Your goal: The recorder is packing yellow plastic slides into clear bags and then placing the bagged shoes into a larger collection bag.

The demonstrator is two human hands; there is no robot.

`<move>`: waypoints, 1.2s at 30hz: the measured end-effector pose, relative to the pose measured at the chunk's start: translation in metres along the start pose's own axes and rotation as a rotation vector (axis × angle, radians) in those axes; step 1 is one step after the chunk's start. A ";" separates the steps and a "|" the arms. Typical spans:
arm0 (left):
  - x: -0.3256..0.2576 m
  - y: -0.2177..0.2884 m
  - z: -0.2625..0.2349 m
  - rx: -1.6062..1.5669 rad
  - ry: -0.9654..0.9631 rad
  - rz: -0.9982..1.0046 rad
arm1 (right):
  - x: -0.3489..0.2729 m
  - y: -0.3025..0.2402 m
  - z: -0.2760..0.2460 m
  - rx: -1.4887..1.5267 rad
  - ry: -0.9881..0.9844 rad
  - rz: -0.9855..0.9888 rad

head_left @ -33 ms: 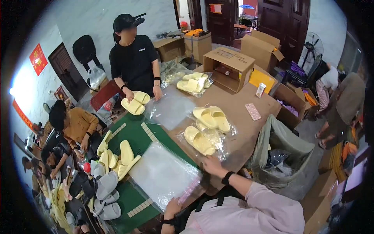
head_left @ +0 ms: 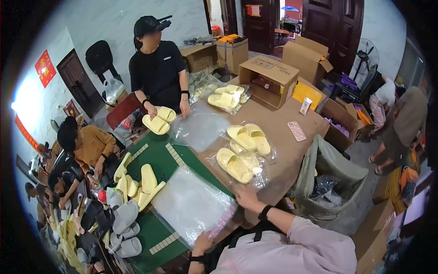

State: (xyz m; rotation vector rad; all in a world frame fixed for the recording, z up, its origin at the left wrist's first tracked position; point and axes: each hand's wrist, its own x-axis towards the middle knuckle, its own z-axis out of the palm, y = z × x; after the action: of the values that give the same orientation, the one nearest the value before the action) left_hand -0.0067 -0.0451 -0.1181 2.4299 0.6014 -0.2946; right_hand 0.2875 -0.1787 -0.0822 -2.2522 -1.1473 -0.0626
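Note:
On the near edge of a stack of clear plastic bags [head_left: 191, 205], my left hand [head_left: 202, 242] has its fingers closed at the corner by a pink strip. My right hand [head_left: 247, 197] is just below a pair of pale yellow slippers [head_left: 233, 165] in clear plastic, fingers loosely extended near the wrapping's edge; nothing shows in it. Another yellow pair [head_left: 248, 138] lies just beyond. Across the table, a person in black [head_left: 157, 68] has one hand on yellow slippers [head_left: 159, 121] and the other by a flat clear bag [head_left: 200, 130].
Loose yellow slippers [head_left: 148, 180] and grey slippers [head_left: 125, 217] pile up at the left. A phone [head_left: 297, 131] and an open cardboard box [head_left: 267, 80] are on the brown tabletop. A large greenish sack [head_left: 331, 178] stands at the right edge. Other people work nearby.
My right hand has shifted slightly down and left, away from the wrapped slippers. My left hand and the bags stay in place.

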 end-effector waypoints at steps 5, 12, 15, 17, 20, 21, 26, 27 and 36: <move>0.003 0.007 -0.005 0.049 -0.078 -0.096 | -0.055 -0.076 0.033 0.107 -0.362 -0.301; 0.004 -0.007 0.011 0.146 -0.106 -0.003 | -0.073 -0.098 0.088 -0.102 -0.601 -0.503; 0.008 -0.034 0.018 0.217 -0.120 0.118 | -0.083 -0.098 0.113 -0.058 -0.845 -0.319; 0.011 -0.040 0.017 0.193 -0.149 0.142 | -0.089 -0.092 0.123 -0.033 -0.855 -0.281; 0.014 -0.055 0.017 0.230 -0.173 0.189 | -0.093 -0.100 0.125 -0.150 -0.716 -0.355; 0.015 -0.049 0.013 0.230 -0.183 0.194 | -0.095 -0.102 0.125 -0.155 -0.710 -0.340; 0.008 -0.059 0.007 0.260 -0.239 0.206 | -0.097 -0.134 0.125 -0.202 -0.676 -0.099; 0.008 -0.065 0.009 0.276 -0.222 0.238 | -0.096 -0.136 0.129 -0.206 -0.658 -0.069; 0.021 -0.091 0.018 0.169 0.250 0.173 | -0.116 -0.141 0.136 -0.225 -0.557 0.090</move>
State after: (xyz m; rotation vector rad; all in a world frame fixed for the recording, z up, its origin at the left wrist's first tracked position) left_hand -0.0340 0.0155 -0.1857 2.6851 0.4833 0.0331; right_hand 0.0792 -0.1274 -0.1593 -2.6061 -1.3647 0.5270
